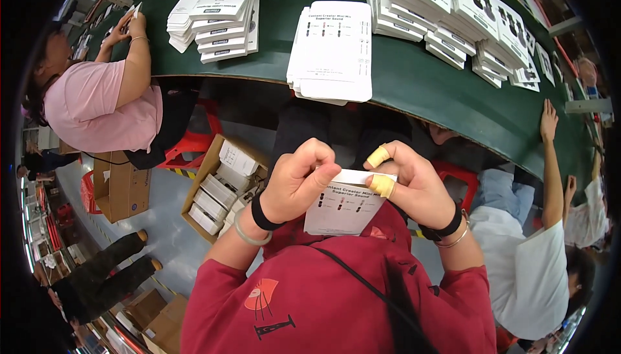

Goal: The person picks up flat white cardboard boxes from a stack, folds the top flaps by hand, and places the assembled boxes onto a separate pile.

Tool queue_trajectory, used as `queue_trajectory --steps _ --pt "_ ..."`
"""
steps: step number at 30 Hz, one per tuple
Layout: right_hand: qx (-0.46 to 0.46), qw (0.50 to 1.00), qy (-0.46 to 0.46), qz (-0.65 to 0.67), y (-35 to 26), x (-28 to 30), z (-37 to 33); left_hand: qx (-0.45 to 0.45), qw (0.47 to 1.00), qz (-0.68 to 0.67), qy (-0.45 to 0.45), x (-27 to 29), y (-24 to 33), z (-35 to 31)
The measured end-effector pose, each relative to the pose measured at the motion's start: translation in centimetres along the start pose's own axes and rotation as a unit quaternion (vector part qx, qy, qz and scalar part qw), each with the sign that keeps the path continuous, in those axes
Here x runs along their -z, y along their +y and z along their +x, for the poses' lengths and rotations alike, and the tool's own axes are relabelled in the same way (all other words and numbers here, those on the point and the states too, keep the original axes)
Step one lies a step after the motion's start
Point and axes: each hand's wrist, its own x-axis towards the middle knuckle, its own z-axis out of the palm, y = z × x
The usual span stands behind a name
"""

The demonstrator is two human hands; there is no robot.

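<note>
A long green table (414, 89) curves across the room, loaded with stacks of flat white cartons (466, 11), with one lower pile of flat white sleeves (333, 53) lying nearest the person. Beside their knee on the floor stands an open cardboard box (217, 189) packed with small white boxes. A worker in a pink shirt (97, 105) leans on the table to the left. Close to the chest, over the red shirt, the person holds a flat white printed sleeve (343, 205). The left hand (299, 182) is curled tight on its left edge; the right hand (414, 182) pinches its top right corner with yellow finger cots (381, 184).
</note>
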Motion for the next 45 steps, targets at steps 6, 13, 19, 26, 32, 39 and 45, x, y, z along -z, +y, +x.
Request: queue_trajectory --steps 6,13,19,26,32,39,45 --pt "0.041 0.995 0.035 -0.090 0.9 0.0 -0.1 0.052 0.997 0.001 0.058 -0.7 -0.5 -0.3" --pt "0.018 0.992 0.056 -0.112 0.6 -0.1 0.3 0.244 0.956 -0.150 -0.061 1.3 0.4 3.4" --pt "0.037 0.997 0.018 -0.060 0.7 0.2 -0.5 0.005 0.999 0.036 -0.023 0.4 -0.7 0.4" --pt "0.110 0.949 -0.061 -0.289 -0.7 1.3 -1.1 -0.063 0.996 0.006 0.070 -1.5 -1.3 -0.4" --pt "0.156 0.947 0.122 -0.252 -4.1 2.6 -4.1 -0.039 0.977 0.057 0.203 0.0 0.4 6.9" --pt "0.349 0.697 0.387 -0.493 2.1 9.2 -0.5 -0.013 0.901 0.359 0.243 6.5 -9.9 14.9" --pt "0.302 0.647 0.364 -0.598 7.2 10.2 1.5 0.075 0.968 0.088 0.221 5.9 -9.4 15.0"
